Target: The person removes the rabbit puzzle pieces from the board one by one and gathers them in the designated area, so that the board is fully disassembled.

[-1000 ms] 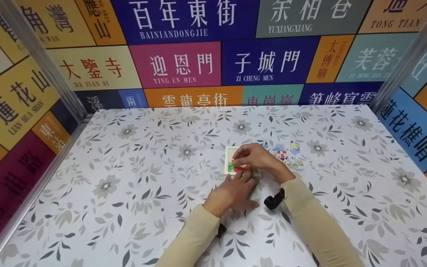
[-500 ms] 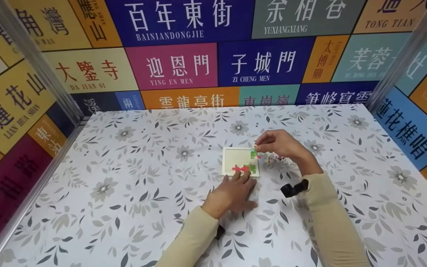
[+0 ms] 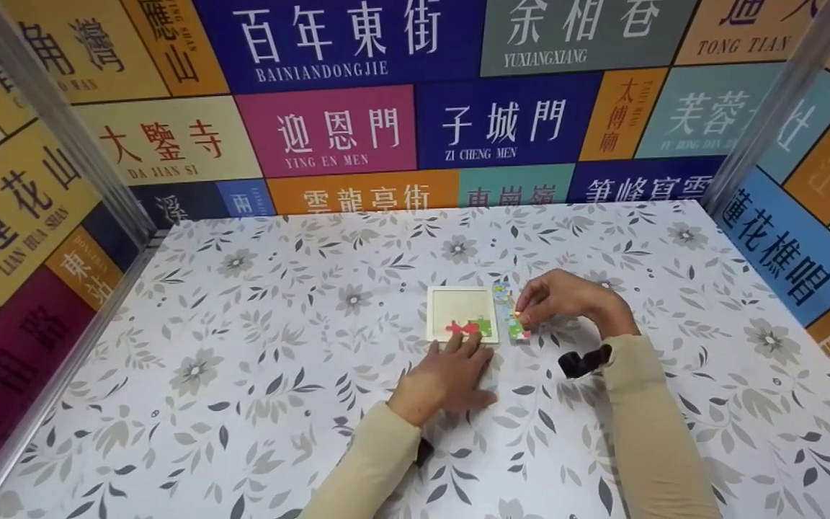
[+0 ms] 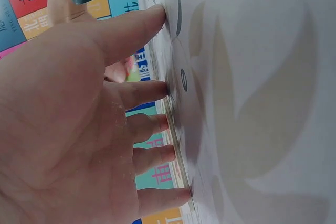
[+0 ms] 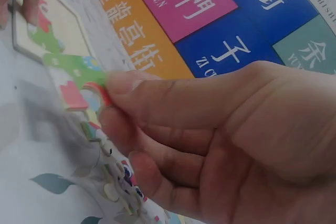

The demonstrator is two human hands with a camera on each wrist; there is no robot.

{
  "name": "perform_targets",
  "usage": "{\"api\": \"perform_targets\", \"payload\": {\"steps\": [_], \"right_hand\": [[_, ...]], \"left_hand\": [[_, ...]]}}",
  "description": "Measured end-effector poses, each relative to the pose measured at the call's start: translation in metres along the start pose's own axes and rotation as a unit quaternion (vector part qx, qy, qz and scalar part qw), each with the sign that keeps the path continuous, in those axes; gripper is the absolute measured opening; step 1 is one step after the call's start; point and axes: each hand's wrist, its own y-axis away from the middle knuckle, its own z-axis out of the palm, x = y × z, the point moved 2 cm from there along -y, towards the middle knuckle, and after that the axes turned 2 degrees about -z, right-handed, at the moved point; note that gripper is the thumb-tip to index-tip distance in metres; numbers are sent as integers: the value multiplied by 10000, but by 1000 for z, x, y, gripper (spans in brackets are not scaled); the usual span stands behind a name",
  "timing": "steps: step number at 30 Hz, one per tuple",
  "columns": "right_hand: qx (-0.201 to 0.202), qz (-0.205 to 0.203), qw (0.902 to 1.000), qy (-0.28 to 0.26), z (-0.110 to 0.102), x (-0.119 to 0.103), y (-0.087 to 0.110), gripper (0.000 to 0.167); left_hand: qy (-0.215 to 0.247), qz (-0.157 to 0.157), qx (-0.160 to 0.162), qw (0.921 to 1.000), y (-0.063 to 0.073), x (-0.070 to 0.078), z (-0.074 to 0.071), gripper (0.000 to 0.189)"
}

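Note:
A small square puzzle tray (image 3: 460,290) with a pale frame lies on the table. Red and green puzzle pieces (image 3: 483,327) sit along its near side. My left hand (image 3: 445,380) rests there, fingertips on the near edge; the left wrist view shows its fingers (image 4: 149,153) extended, thumb apart. Just right of the tray, my right hand (image 3: 566,301) pinches a puzzle piece (image 5: 73,74) between thumb and index finger. That piece is green with a pink-red corner and is tilted in the right wrist view. My right fingers hide part of it.
Several loose puzzle pieces (image 5: 123,179) lie beneath and beside my right hand; a few blue and yellow ones (image 3: 501,288) show right of the tray. A floral cloth (image 3: 278,375) covers the table. Printed panels (image 3: 328,130) stand behind and at both sides.
My right hand has moved from over the tray out to its right, then down closer to me, carrying the green puzzle piece. The left hand stays at the tray's near edge.

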Motion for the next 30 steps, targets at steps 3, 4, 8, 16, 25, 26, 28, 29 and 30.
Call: {"api": "perform_targets", "payload": {"steps": [3, 4, 8, 16, 25, 26, 28, 29, 30], "right_hand": [[-127, 110, 9998, 74, 3, 0, -2, 23], [-145, 147, 9998, 77, 4, -1, -2, 23], [-127, 279, 9994, 180, 8, -1, -4, 20], [-25, 426, 9975, 562, 10, -5, -6, 14], [62, 664, 9939, 876, 12, -12, -7, 10], [73, 683, 9937, 881, 12, -13, -7, 10], [87, 707, 9935, 884, 13, -13, -7, 10], [92, 704, 9935, 891, 13, -13, -7, 9], [92, 712, 9935, 878, 14, -14, -6, 10]], "left_hand": [[34, -23, -21, 10000, 0, 0, -1, 73], [41, -31, -23, 10000, 0, 0, -1, 73], [47, -40, -24, 10000, 1, 1, -2, 73], [-1, 11, 7, 10000, 3, 2, -2, 72], [-46, 36, 58, 10000, 2, 2, -1, 72], [-51, 39, 66, 10000, 2, 2, -1, 72], [-83, 50, 78, 9999, 1, 2, -1, 72], [-112, 57, 79, 9999, 1, 2, -1, 72], [-148, 64, 75, 9998, 1, 2, -2, 72]]}}
